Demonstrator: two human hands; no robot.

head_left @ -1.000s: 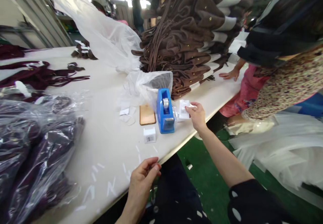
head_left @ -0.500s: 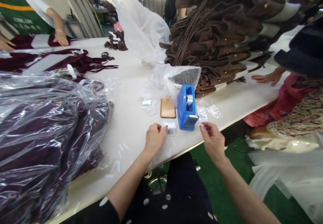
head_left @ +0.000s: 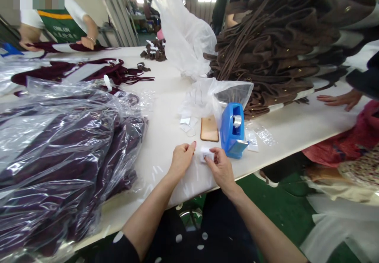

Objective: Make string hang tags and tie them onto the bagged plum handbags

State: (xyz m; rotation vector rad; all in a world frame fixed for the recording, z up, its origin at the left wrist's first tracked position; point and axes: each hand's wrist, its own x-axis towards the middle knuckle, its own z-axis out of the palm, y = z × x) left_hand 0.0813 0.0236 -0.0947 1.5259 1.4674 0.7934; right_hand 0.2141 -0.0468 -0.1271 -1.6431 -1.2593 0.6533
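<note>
My right hand (head_left: pixel 222 168) pinches a small white barcode label (head_left: pixel 206 154) between thumb and fingers, just above the table. To its left is my left hand (head_left: pixel 182 160), thumb and index fingertip pressed together; whatever they may hold is too small to make out. Beyond the right hand stands a blue tape dispenser (head_left: pixel 233 130) with a roll in it. A phone (head_left: pixel 209 128), its gold back up, lies left of the dispenser. White hang tags (head_left: pixel 187 124) with a string rest further left.
Plastic-wrapped dark purple garments (head_left: pixel 59 156) cover the table's left side. Brown garments (head_left: pixel 266 49) are piled high at the back right, beside a clear plastic bag (head_left: pixel 189 34). A co-worker's hand (head_left: pixel 340 99) rests at the right; another person (head_left: pixel 63 26) handles maroon cloth across the table.
My right hand has come left from beside the tape dispenser and now grips the barcode label. My left hand, earlier at that label, is now apart from it. The view has shifted left.
</note>
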